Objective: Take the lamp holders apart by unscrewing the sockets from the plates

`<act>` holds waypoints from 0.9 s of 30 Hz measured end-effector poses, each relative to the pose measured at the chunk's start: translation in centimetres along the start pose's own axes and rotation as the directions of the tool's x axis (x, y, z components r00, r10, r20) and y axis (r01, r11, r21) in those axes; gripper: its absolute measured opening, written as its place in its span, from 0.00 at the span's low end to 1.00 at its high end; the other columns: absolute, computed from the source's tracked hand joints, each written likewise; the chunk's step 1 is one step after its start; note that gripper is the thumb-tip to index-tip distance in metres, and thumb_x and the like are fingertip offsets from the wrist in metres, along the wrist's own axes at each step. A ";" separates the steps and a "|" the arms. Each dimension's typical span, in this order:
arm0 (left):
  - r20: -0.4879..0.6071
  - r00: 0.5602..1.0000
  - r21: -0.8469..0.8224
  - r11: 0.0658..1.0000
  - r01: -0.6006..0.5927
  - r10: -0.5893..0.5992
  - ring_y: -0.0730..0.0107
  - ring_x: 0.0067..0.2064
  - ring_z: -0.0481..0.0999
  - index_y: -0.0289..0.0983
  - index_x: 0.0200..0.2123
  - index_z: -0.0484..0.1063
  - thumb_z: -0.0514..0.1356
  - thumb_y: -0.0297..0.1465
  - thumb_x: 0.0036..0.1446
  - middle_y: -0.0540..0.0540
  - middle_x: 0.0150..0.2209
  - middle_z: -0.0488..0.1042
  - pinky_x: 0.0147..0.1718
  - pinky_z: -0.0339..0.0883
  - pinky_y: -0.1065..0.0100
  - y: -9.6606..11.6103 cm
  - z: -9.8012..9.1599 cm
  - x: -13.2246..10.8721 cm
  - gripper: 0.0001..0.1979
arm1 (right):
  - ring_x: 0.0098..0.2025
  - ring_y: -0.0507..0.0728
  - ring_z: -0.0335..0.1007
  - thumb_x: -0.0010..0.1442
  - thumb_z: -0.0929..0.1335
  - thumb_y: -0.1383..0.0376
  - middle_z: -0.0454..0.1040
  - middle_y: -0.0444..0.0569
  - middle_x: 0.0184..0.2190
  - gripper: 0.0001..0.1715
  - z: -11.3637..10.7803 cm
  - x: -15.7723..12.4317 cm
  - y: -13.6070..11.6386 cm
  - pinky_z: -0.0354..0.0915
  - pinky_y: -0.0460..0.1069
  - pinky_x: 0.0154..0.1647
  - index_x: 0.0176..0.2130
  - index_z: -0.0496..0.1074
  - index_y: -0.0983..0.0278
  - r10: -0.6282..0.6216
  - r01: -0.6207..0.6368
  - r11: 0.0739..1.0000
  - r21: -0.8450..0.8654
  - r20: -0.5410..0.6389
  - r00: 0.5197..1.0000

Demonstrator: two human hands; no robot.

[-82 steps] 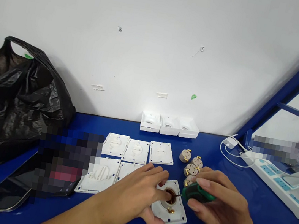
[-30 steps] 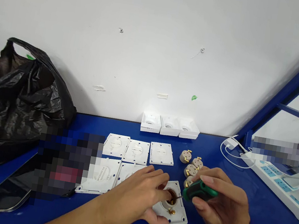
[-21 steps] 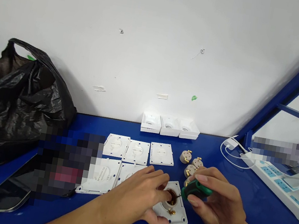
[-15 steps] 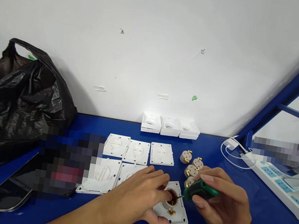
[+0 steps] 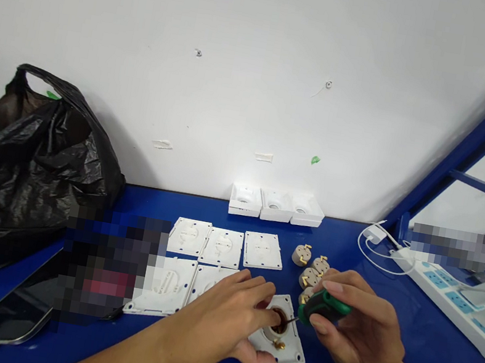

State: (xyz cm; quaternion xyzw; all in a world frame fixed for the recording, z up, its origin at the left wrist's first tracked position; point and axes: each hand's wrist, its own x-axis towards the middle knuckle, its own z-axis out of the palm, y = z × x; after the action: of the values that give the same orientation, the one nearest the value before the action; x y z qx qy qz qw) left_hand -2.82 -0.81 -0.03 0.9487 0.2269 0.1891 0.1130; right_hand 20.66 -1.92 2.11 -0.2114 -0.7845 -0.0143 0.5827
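My left hand [image 5: 231, 314] grips a white square base plate [image 5: 293, 354], with the thumb on its near edge and fingers at the round lamp socket [image 5: 272, 334] in its middle. A brass terminal sticks out on the socket's near side. In my right hand [image 5: 366, 331] is a green and black screwdriver [image 5: 327, 309], held by its handle between thumb and fingers. Its thin shaft slants down left into the socket's opening, where the tip is hidden. Just behind the screwdriver stand several loose beige lamp sockets [image 5: 302, 256] with brass terminals.
Several white base plates [image 5: 263, 251] lie left of centre, partly behind my left hand. Three stacks of white square covers [image 5: 276, 206] stand against the wall. A black plastic bag [image 5: 38, 170] and a phone [image 5: 14, 307] are at left, a white power strip [image 5: 460, 301] at right.
The screwdriver handle and my right hand have shifted very slightly left, and the handle looks a little turned. My left hand and the plate stay in place.
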 end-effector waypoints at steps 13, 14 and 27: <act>-0.010 1.000 -0.009 1.000 -0.004 0.004 0.65 0.35 0.73 0.40 0.44 0.81 0.77 0.47 0.53 0.50 0.37 0.72 0.38 0.62 0.65 -0.1 0.2 0.0 0.22 | 0.33 0.58 0.80 0.67 0.73 0.66 0.82 0.48 0.35 0.24 0.1 -0.2 0.1 0.79 0.52 0.32 0.61 0.73 0.56 0.009 -0.009 1.000 0.004 -0.017 1.000; -0.009 1.000 -0.010 1.000 -0.003 0.003 0.65 0.36 0.73 0.40 0.44 0.81 0.77 0.47 0.54 0.50 0.37 0.72 0.38 0.62 0.65 -0.1 0.1 0.0 0.22 | 0.32 0.58 0.79 0.66 0.73 0.67 0.82 0.49 0.35 0.25 0.2 -0.3 0.2 0.79 0.52 0.30 0.61 0.73 0.56 0.010 -0.009 1.000 0.016 -0.015 1.000; -0.020 0.999 0.020 0.999 0.030 -0.030 0.66 0.36 0.73 0.40 0.43 0.81 0.78 0.47 0.52 0.51 0.38 0.72 0.39 0.63 0.64 0.5 -0.1 -0.1 0.22 | 0.33 0.58 0.78 0.65 0.74 0.67 0.81 0.49 0.35 0.24 0.4 -0.6 0.4 0.77 0.52 0.30 0.59 0.74 0.59 0.053 -0.052 0.997 0.060 -0.020 0.998</act>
State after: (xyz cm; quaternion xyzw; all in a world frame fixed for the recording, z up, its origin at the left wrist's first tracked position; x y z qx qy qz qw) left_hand -2.74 -1.24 0.18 0.9444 0.2442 0.1942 0.1040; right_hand 20.62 -1.66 1.33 -0.2144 -0.7724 0.0219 0.5974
